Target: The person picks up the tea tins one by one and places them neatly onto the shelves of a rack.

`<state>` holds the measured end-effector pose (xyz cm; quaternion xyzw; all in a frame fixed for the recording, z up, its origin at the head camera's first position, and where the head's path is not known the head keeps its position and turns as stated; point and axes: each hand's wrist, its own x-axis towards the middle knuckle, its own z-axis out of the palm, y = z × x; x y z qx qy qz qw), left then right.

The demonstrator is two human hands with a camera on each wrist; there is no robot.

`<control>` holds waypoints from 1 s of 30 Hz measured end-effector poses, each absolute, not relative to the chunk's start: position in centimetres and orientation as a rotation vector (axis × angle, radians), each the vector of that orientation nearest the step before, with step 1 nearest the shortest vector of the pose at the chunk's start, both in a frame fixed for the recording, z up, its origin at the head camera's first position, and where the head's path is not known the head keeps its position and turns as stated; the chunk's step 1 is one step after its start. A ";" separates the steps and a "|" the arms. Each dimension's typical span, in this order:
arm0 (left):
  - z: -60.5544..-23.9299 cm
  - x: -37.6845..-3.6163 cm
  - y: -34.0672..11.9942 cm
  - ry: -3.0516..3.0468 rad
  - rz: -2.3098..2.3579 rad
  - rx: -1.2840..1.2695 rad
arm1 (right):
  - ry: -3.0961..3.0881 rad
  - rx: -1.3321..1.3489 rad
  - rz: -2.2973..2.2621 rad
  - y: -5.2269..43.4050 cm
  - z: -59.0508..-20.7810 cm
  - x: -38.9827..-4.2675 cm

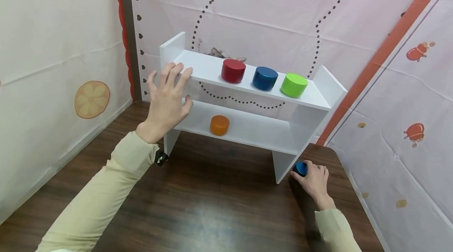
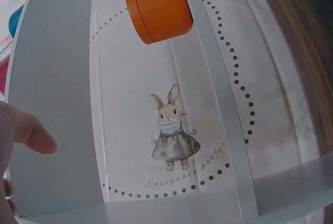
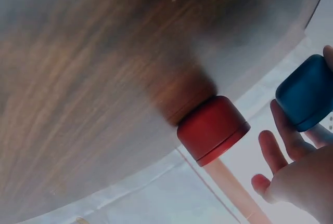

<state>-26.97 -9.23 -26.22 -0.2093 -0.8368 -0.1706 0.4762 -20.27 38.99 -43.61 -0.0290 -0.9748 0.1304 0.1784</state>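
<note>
My right hand point(image 1: 316, 181) pinches a small blue tin point(image 1: 301, 168) between curled fingers point(image 3: 281, 148) and thumb, on the table point(image 1: 212, 205) just beside the right leg of the white shelf point(image 1: 247, 126). In the head view the tin's short round axis tilts up and toward the shelf. A red tin point(image 3: 212, 129) stands on the table near that hand. My left hand point(image 1: 167, 100) is spread, straight fingertips resting on the upper board's front edge. An orange tin point(image 1: 219, 125) sits upright on the lower board.
</note>
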 end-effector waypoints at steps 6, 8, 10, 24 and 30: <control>-26.6 -27.0 -8.9 -2.054 -0.419 -0.528 | -2.762 -0.094 0.476 38.6 -43.3 -18.1; -26.6 -27.0 -8.8 -2.056 -0.422 -0.532 | -2.790 -0.069 0.500 38.3 -42.9 -17.4; -26.5 -27.0 -8.8 -2.050 -0.426 -0.532 | -2.830 -0.049 0.524 38.0 -42.4 -16.9; -26.2 -27.0 -9.5 -2.040 -0.448 -0.519 | -2.889 0.119 0.677 34.1 -38.3 -15.0; -26.1 -27.2 -9.3 -2.033 -0.456 -0.525 | -2.839 0.242 0.707 31.7 -36.2 -14.8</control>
